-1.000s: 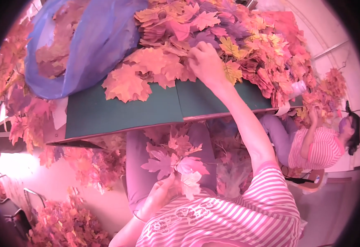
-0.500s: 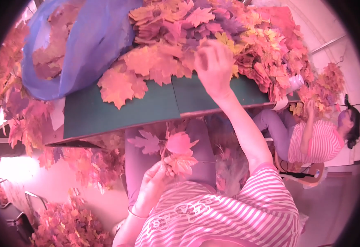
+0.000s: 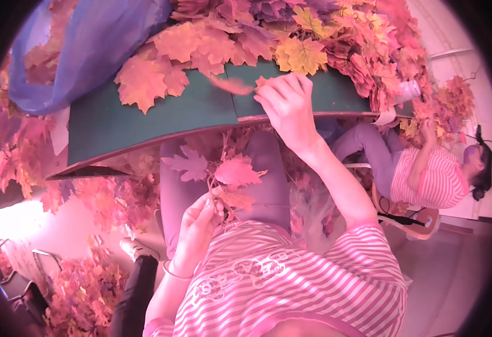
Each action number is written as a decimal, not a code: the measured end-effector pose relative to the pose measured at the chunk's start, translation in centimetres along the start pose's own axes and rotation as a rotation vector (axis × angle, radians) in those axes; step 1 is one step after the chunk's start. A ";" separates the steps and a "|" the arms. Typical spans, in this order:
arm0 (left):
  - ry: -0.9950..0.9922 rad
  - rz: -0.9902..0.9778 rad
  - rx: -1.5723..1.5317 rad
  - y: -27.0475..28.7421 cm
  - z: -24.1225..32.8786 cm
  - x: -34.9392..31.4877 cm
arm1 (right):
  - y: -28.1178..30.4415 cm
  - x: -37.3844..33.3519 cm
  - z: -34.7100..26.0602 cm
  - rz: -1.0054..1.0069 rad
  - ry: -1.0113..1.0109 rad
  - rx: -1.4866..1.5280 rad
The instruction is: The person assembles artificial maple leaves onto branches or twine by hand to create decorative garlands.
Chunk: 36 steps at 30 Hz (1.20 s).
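Right hand (image 3: 285, 105) has come back from the leaf pile (image 3: 364, 62) to just over the green tabletop's (image 3: 144, 123) near edge, fingers bunched, apparently pinching a motion-blurred orange leaf (image 3: 232, 85): piece clear of the pile, still apart from the sprig. Left hand (image 3: 198, 222), thumb and fingertips closed, has the leaf sprig (image 3: 237, 171) by its stems, nearer than the tabletop, over the lap. Blue bag (image 3: 100, 56) at tabletop's left end, co-worker (image 3: 428, 182) seated off its right, floor heap (image 3: 83, 289) near-left of it.
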<state>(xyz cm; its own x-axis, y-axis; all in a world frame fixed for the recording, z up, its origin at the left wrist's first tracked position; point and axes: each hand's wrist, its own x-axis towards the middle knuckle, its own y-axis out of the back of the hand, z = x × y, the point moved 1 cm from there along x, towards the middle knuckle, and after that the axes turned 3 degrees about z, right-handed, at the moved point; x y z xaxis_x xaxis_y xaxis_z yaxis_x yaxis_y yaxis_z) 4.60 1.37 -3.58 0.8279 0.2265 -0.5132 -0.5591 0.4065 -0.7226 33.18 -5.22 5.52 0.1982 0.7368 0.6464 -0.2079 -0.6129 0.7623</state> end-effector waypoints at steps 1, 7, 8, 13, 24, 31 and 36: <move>-0.013 -0.017 -0.005 -0.2 0.1 0.0 | -0.1 0.2 0.0 -0.019 -0.053 0.045; -0.021 -0.020 -0.004 -0.7 0.1 -0.1 | -0.4 1.3 1.1 -0.105 -0.087 0.163; -0.021 -0.019 0.002 -0.6 0.1 -0.1 | -0.3 1.6 1.1 -0.156 -0.091 0.173; -0.015 0.001 0.012 -0.4 0.0 -0.2 | -0.2 3.0 0.5 -0.210 0.077 0.043; -0.063 -0.059 0.016 -0.6 0.4 -0.4 | 0.7 6.9 1.6 -0.106 0.200 -0.114; -0.085 -0.043 -0.001 -0.3 0.4 -0.4 | 4.7 6.0 2.7 -0.043 -0.584 0.821; -0.129 0.024 0.028 1.0 0.0 0.0 | 5.4 2.3 -2.0 -0.019 -0.167 0.415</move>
<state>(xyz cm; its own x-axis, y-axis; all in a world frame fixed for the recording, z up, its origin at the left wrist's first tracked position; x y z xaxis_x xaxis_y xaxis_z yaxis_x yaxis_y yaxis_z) 4.04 1.78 -4.26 0.8139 0.3476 -0.4655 -0.5792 0.4238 -0.6963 30.57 -6.23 11.09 0.3577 0.7134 0.6026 0.1926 -0.6878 0.6999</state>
